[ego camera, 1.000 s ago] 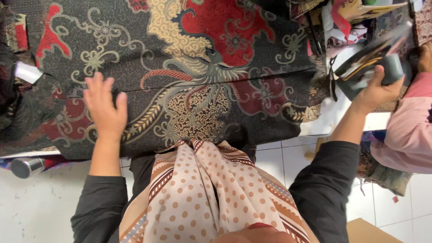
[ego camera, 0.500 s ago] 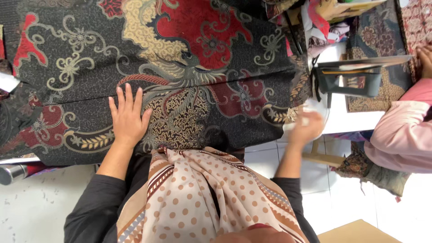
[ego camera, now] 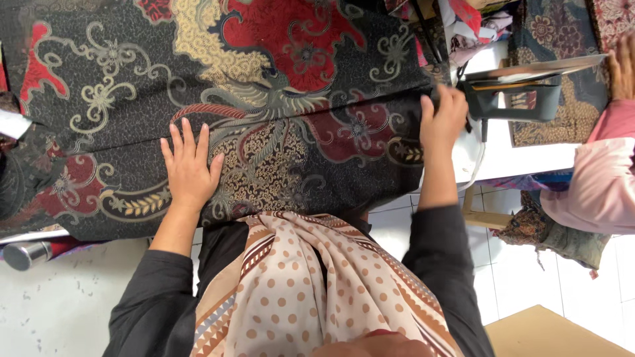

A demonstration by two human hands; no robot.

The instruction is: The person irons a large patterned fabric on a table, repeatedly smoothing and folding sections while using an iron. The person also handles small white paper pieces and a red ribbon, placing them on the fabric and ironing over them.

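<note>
A dark batik cloth [ego camera: 291, 99] with red, gold and cream patterns lies spread across the work surface in front of me. My left hand [ego camera: 188, 168] rests flat on it, palm down, fingers spread, near the cloth's close edge. My right hand [ego camera: 443, 119] is curled over the cloth's right edge, gripping it. Just right of that hand a dark grey clothes iron [ego camera: 522, 92] stands on a white padded board [ego camera: 529, 155], not held. My dotted beige scarf [ego camera: 311, 291] and black sleeves fill the bottom of the view.
Another person's pink sleeve [ego camera: 595, 178] and hand [ego camera: 622, 66] are at the right, over more patterned cloth [ego camera: 562, 33]. A metal tube [ego camera: 26, 254] lies at the lower left. White floor tiles and a cardboard box [ego camera: 549, 330] are at the bottom right.
My right hand has let go of the iron and come left to grip the cloth's right edge. My left hand has slid along the cloth and stays flat.
</note>
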